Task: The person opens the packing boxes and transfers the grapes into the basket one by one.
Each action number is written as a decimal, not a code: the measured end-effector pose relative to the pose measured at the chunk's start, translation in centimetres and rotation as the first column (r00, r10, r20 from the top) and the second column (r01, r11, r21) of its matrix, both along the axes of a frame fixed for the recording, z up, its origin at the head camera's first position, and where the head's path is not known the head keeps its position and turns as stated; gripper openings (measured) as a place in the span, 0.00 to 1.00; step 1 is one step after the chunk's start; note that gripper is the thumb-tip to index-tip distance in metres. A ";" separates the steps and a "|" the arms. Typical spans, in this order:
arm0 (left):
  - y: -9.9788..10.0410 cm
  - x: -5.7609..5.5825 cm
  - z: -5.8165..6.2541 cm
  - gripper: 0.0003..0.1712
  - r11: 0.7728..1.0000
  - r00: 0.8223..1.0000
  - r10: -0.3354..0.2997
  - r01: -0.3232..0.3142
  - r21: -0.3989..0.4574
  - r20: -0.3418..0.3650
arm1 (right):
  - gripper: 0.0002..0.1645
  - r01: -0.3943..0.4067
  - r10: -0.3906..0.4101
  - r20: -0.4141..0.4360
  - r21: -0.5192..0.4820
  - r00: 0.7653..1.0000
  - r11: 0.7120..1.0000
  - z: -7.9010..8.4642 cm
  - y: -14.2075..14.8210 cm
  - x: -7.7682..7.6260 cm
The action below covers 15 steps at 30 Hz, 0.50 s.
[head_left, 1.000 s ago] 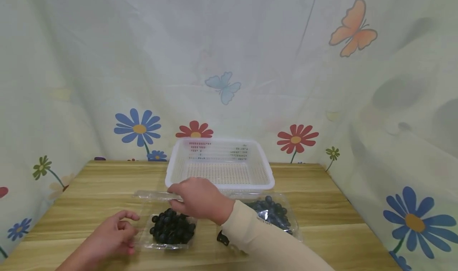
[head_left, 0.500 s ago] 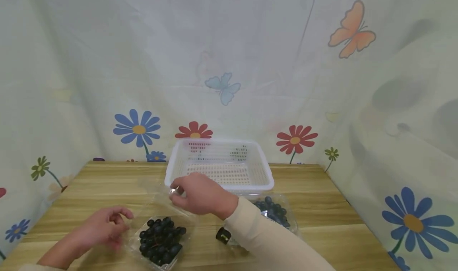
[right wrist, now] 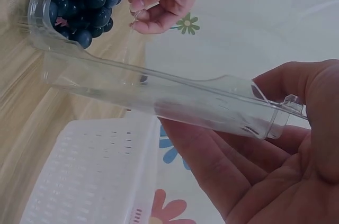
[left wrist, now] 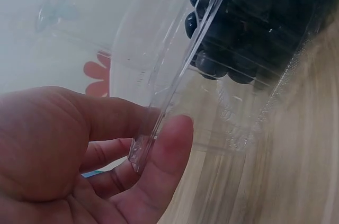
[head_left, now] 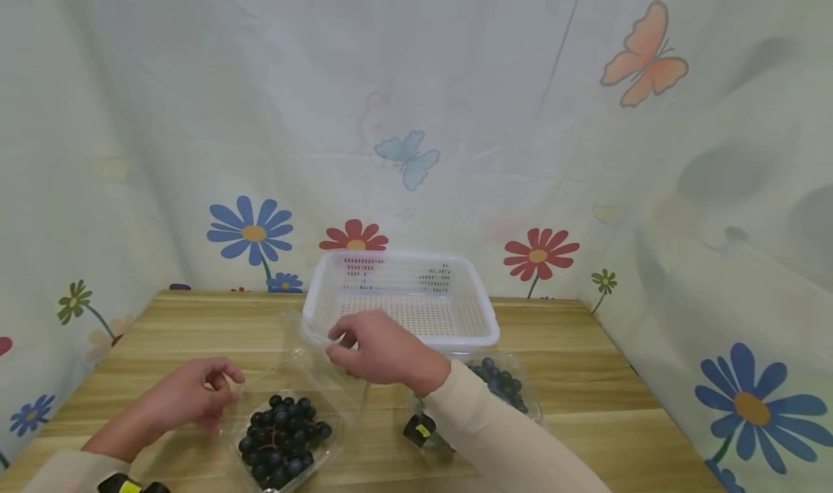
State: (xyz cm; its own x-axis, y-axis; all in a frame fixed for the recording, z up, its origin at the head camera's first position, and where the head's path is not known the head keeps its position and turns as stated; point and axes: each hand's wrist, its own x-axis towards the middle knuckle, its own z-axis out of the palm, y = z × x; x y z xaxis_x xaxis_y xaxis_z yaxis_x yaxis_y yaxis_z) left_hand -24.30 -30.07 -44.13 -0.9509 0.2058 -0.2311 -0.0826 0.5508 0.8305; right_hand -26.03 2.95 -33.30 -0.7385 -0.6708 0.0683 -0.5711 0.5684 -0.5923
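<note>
Wooden table: grapes beside left fingers pinching clear box; right fingers grip lid.

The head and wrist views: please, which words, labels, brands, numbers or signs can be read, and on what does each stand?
None can be read.
Black item beside the right sleeve: yellow patch, too small to read any text.
Other black item by the left sleeve: likewise too small.
Clear lid: no legible marking.
Backdrop: printed flowers and butterflies, no words visible.
</note>
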 end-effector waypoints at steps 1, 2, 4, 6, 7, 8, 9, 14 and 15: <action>0.1 -0.1 0.0 0.15 1.000 1.000 0.011 -0.011 -0.010 0.001 | 0.17 0.002 -0.002 0.021 -0.007 1.000 1.000 0.0 0.0 0.0; 0.1 -0.1 0.1 0.16 1.000 1.000 0.022 -0.022 -0.018 0.002 | 0.17 0.006 -0.006 0.038 -0.012 0.999 1.000 0.0 0.1 0.0; 0.2 -0.1 0.1 0.17 0.999 0.999 0.038 -0.038 -0.026 0.000 | 0.18 0.012 -0.012 0.049 -0.013 0.999 1.000 0.0 0.1 0.1; 0.3 0.1 0.1 0.20 0.998 0.998 0.055 -0.056 -0.036 -0.012 | 0.18 0.017 -0.016 0.051 -0.014 0.999 1.000 0.0 0.0 0.1; 0.3 0.3 0.0 0.21 0.996 0.997 0.070 -0.071 -0.053 -0.022 | 0.19 0.020 -0.019 0.052 -0.016 0.998 1.000 0.1 -0.1 0.1; 0.4 0.6 0.0 0.21 0.993 0.996 0.087 -0.089 -0.083 -0.035 | 0.19 0.023 -0.022 0.050 -0.014 0.999 1.000 0.1 -0.1 0.1; 0.4 0.9 0.0 0.23 0.987 0.994 0.104 -0.109 -0.121 -0.040 | 0.19 0.026 -0.025 0.053 -0.014 0.998 1.000 0.2 -0.2 0.1; 0.4 3.6 0.2 0.35 0.936 0.983 0.181 -0.179 -0.303 -0.022 | 0.20 0.049 -0.048 0.086 -0.013 0.995 0.999 0.3 -0.4 -0.2; 0.5 4.2 0.2 0.38 0.929 0.982 0.190 -0.180 -0.324 0.000 | 0.20 0.054 -0.052 0.098 -0.013 0.994 0.998 0.3 -0.4 -0.3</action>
